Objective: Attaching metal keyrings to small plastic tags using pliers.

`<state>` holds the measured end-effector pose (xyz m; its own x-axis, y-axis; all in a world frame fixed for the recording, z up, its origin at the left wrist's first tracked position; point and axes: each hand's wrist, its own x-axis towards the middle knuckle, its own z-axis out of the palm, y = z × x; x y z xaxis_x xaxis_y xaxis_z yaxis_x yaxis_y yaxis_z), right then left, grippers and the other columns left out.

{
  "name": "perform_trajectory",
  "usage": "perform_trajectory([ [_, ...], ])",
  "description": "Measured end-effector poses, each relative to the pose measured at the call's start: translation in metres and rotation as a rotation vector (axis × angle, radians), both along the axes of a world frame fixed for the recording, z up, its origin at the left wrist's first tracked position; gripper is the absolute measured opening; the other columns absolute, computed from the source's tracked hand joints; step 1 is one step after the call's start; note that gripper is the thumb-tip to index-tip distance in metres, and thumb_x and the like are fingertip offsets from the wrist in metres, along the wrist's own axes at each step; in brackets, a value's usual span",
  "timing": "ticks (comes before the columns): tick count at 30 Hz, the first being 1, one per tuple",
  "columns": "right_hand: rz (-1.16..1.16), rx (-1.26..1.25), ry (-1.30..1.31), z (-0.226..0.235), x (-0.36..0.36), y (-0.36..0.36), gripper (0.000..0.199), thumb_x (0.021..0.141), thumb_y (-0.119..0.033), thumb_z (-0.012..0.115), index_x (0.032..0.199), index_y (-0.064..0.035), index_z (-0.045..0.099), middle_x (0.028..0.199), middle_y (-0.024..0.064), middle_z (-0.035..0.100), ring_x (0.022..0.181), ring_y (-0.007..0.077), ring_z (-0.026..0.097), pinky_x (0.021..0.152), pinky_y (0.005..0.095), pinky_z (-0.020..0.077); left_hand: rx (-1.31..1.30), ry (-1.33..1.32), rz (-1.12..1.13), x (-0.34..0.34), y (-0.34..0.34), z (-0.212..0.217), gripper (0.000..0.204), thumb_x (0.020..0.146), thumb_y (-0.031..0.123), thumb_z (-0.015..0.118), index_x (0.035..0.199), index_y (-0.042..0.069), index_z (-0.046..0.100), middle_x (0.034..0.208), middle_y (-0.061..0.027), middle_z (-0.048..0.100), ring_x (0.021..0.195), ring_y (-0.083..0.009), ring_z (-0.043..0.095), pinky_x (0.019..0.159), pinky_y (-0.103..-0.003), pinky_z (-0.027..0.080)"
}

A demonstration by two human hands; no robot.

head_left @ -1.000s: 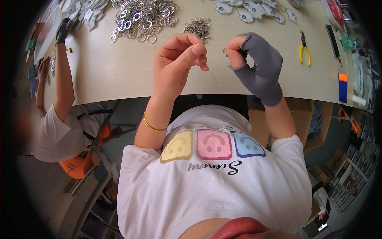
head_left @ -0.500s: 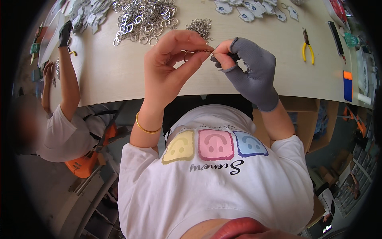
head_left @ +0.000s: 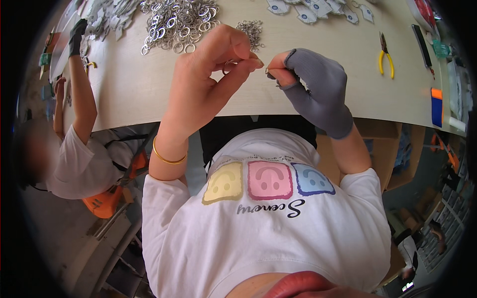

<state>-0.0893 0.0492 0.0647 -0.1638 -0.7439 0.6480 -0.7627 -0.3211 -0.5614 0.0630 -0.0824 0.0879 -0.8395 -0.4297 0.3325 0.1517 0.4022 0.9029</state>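
Above a pale worktop [head_left: 141, 89], a bare left hand [head_left: 196, 79] rises with bent wrist, its grip pinched narrow; a metal split ring [head_left: 224, 68] sits inside its curled fingers, behind the fingertips. Facing it, the right hand [head_left: 318, 82], in a grey fingerless glove, pinches a tiny metal ring [head_left: 267, 71] at its fingertips, just beside but apart from the left fingertips.

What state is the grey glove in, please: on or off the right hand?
On: the grey glove wraps the right hand, with bare fingertips showing.
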Motion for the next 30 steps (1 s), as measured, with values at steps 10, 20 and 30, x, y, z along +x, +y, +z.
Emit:
perform_trajectory([
  [10, -0.047, -0.059, 0.201, -0.006, -0.004, 0.001, 0.024, 0.071, -0.014, 0.076, 0.09, -0.0065, 0.062, 0.073, 0.007, 0.06, 0.057, 0.025, 0.06, 0.048, 0.0341, 0.0465, -0.036, -0.059, -0.025, -0.003, 0.004, 0.008, 0.02, 0.084, -0.012, 0.057, 0.093, 0.0, 0.044, 0.082, -0.0054, 0.053, 0.084, -0.0176, 0.069, 0.071, -0.026, 0.057],
  [20, -0.045, -0.051, 0.254, -0.006, -0.01, 0.008, 0.028, 0.068, -0.012, 0.076, 0.09, -0.0056, 0.061, 0.076, 0.0077, 0.059, 0.057, 0.0243, 0.059, 0.049, 0.0345, 0.0462, -0.163, -0.055, -0.032, -0.007, 0.008, 0.008, 0.026, 0.081, -0.01, 0.063, 0.094, 0.001, 0.044, 0.08, -0.0064, 0.054, 0.079, -0.0206, 0.07, 0.067, -0.028, 0.055],
  [30, -0.033, -0.007, 0.047, -0.007, -0.003, 0.009, 0.022, 0.072, -0.01, 0.074, 0.088, -0.0063, 0.06, 0.07, 0.0063, 0.06, 0.057, 0.0262, 0.06, 0.049, 0.0333, 0.0467, -0.198, -0.019, -0.141, -0.004, 0.009, 0.007, 0.029, 0.08, -0.011, 0.063, 0.098, 0.001, 0.045, 0.085, -0.0084, 0.056, 0.077, -0.0239, 0.066, 0.067, -0.029, 0.053],
])
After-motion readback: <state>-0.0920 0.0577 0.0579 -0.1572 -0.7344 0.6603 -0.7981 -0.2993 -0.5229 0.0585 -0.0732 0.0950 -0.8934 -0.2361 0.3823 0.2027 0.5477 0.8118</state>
